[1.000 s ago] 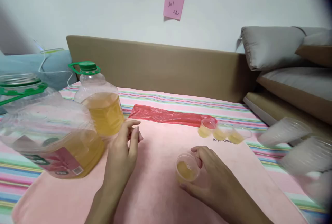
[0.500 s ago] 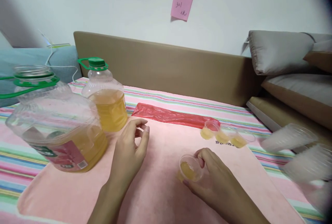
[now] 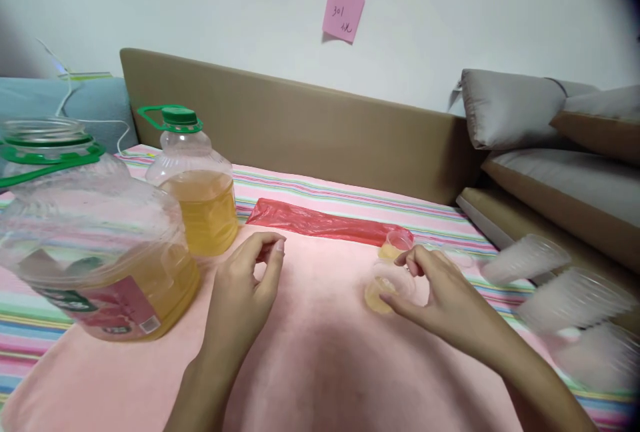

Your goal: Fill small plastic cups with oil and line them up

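Since the earlier frames the right hand (image 3: 440, 292) has carried the small clear cup (image 3: 383, 289) away from the near middle of the pink towel (image 3: 310, 352), farther and slightly right, up beside the row of cups by the red bag; the left hand (image 3: 245, 292) has barely shifted.

Head view: right hand grips the small clear cup by its rim and side, fingers (image 3: 400, 302) closed narrow around it; yellow liquid sits in the cup bottom. Cup is just above or on the pink towel, cannot tell which, right of centre. Just beyond it another small cup with yellow liquid (image 3: 395, 245) stands at the right end of the red plastic bag (image 3: 320, 224); further cups of that row are mostly hidden behind the hand.

Left hand rests on the towel left of centre, holding nothing, thumb and forefinger curled close, nearly pinched, other fingers loose. It is near the capped bottle.

Far left: upright oil bottle with green cap (image 3: 195, 185), about half full of yellow liquid. Near left: larger open jug with green ring (image 3: 95, 245), blurred, yellow liquid low inside, pink label on its side.

Right edge: stacks of clear plastic cups (image 3: 565, 292) lying on their sides, blurred.

Towel lies over a striped cloth (image 3: 350, 195). Behind: tan headboard (image 3: 300, 125), grey cushions (image 3: 510, 109) at right, pink sticky note (image 3: 343, 12) on the white wall.
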### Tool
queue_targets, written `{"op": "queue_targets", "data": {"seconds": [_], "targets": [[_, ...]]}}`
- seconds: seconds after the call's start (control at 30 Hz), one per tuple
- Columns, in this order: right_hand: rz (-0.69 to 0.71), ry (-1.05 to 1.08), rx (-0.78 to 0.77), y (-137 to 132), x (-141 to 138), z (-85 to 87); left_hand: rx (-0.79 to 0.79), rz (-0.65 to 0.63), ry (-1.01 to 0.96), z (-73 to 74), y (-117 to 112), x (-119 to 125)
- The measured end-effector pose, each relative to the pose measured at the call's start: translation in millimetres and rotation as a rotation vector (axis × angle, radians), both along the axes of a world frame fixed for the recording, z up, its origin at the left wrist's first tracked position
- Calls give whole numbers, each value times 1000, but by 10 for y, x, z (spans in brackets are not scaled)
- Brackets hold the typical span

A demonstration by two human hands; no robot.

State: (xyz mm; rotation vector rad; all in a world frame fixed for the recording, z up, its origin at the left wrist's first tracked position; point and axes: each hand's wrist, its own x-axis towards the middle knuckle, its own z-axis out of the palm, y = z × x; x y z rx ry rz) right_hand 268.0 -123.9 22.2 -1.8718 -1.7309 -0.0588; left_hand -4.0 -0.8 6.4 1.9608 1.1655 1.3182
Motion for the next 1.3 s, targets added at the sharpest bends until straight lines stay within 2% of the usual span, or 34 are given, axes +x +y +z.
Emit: {"op": "queue_targets", "data": {"seconds": [0.1, 0.2, 0.43, 0.6, 0.87, 1.3], "targets": [[8, 11, -47, 140, 184, 77, -4, -18, -18, 9, -10, 0], [-19, 53, -70, 332, 318, 75, 31, -32, -13, 11, -20, 5], [-115, 25, -101, 817, 467, -104, 60, -56, 0, 5, -13, -15], [-130, 13, -101, 1056, 563, -247, 89, -70, 17, 3, 2, -26], [-136, 14, -172, 1142, 664, -408, 34, -75, 29, -13, 32, -9], [-88, 28, -187, 1095, 724, -320, -23, -65, 44, -12, 13, 17]]}}
